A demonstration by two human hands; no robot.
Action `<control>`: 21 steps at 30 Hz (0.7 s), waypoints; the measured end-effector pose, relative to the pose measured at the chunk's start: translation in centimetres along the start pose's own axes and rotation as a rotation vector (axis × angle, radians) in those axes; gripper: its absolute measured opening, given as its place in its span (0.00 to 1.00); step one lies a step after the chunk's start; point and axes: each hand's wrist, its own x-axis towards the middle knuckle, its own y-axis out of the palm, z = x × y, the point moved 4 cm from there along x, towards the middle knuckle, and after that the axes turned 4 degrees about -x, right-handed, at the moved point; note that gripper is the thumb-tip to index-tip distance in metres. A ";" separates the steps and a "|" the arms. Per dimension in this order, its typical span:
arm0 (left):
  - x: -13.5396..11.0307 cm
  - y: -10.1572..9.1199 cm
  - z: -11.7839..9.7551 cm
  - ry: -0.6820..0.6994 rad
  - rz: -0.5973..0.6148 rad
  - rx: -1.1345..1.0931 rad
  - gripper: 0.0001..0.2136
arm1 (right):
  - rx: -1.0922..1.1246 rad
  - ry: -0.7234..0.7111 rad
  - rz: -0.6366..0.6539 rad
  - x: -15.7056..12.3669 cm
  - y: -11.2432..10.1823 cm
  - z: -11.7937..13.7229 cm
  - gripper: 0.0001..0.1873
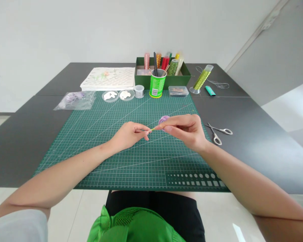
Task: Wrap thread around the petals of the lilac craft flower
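My left hand (131,135) and my right hand (188,130) meet over the middle of the green cutting mat (111,168). A short, thin yellow-green strand (153,129) runs between their fingertips, pinched at both ends. Its exact kind is too small to tell. Just behind my right fingers shows a round purple thing (163,119), partly covered by the hand. White-handled scissors (216,139) lie with blades apart on the dark table, right of my right hand.
At the back stand a green box (143,80) of coloured rolls, a green cup (157,84) with sticks, and a yellow-green roll (202,80) on a round base. White sheets (91,80), a plastic bag (75,101), dishes of white pieces (110,96) and a lidded tub (139,91) are farther left.
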 end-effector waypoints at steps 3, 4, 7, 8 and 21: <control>-0.5 0.5 -0.4 0.039 0.051 0.078 0.10 | -0.002 0.049 -0.111 0.4 -1.1 -0.5 0.11; -0.7 0.7 -0.6 0.054 0.075 0.093 0.10 | -0.012 0.058 -0.128 0.5 -1.3 -0.6 0.10; -1.0 1.2 -0.8 0.092 0.164 0.125 0.11 | -0.029 0.062 -0.131 1.0 -1.7 -1.0 0.09; -1.1 1.3 -0.9 0.103 0.191 0.135 0.11 | -0.032 0.065 -0.122 1.2 -1.7 -1.2 0.09; -2.0 1.6 -2.1 0.118 0.294 0.130 0.11 | -0.155 0.154 -0.091 2.3 -2.1 -5.8 0.13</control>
